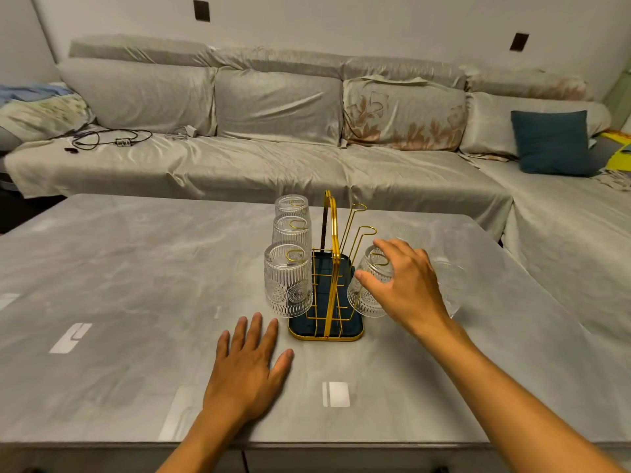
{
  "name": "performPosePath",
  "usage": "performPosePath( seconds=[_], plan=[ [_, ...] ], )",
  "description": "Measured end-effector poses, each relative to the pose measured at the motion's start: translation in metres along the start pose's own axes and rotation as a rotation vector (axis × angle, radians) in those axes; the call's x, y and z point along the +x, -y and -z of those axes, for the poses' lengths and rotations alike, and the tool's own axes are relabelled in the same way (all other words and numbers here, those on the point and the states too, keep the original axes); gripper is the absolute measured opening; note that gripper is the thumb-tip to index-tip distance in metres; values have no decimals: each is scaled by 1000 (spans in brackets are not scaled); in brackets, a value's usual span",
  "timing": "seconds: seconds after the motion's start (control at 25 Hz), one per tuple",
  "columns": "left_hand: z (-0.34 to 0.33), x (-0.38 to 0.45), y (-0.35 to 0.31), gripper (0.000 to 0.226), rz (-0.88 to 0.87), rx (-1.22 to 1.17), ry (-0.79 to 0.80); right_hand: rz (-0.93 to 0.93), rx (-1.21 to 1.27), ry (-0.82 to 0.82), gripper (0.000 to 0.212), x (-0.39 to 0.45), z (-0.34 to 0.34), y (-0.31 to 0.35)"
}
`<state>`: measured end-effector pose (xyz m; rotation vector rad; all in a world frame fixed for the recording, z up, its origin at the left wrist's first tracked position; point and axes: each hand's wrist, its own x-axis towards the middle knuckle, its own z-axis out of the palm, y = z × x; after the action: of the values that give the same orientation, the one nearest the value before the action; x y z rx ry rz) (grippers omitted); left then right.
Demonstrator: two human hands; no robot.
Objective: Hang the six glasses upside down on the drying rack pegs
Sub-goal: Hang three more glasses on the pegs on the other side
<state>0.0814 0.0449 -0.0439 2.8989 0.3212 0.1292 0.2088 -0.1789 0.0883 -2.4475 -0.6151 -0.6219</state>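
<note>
A gold wire drying rack (330, 268) stands on a dark blue tray (355, 332) in the middle of the table. Three ribbed clear glasses hang upside down on its left pegs: a near one (288, 281), a middle one (292, 230) and a far one (292, 204). A fourth glass (367, 295) sits tilted, upside down, on the near right peg, and my right hand (406, 281) grips it from above, thumb on its side. Two right pegs (362, 220) stand bare. Another glass (452, 285) stands on the table behind my right hand, and one more (404, 232) is faintly visible farther back. My left hand (249, 363) lies flat on the table.
The grey marbled table (136, 285) stretches wide to the left and front of the rack. Behind it runs a long grey sofa (273, 158) with a blue cushion (551, 141) at the right and cables (109, 138) at the left.
</note>
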Motion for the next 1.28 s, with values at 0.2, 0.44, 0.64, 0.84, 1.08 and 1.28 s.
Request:
performPosePath(
  seconds=[0.2,0.44,0.64,0.84,1.08,1.28],
  plan=[
    [0,0,0,74,-6,-1,-3,2,-1,-15,59,-1,-3,-4],
    [0,0,-1,73,6,6,5,-27,34,19,60,-3,-6,-8],
    [3,-1,-4,75,8,3,19,-37,69,73,68,-7,0,-14],
    [2,1,-1,76,13,15,2,-384,404,-472,71,-49,5,-58],
    [4,2,-4,77,23,21,9,-803,475,-149,95,-49,-30,-119],
    [8,-1,-6,74,33,3,18,-745,568,-154,77,-43,-22,-126]
  ],
)
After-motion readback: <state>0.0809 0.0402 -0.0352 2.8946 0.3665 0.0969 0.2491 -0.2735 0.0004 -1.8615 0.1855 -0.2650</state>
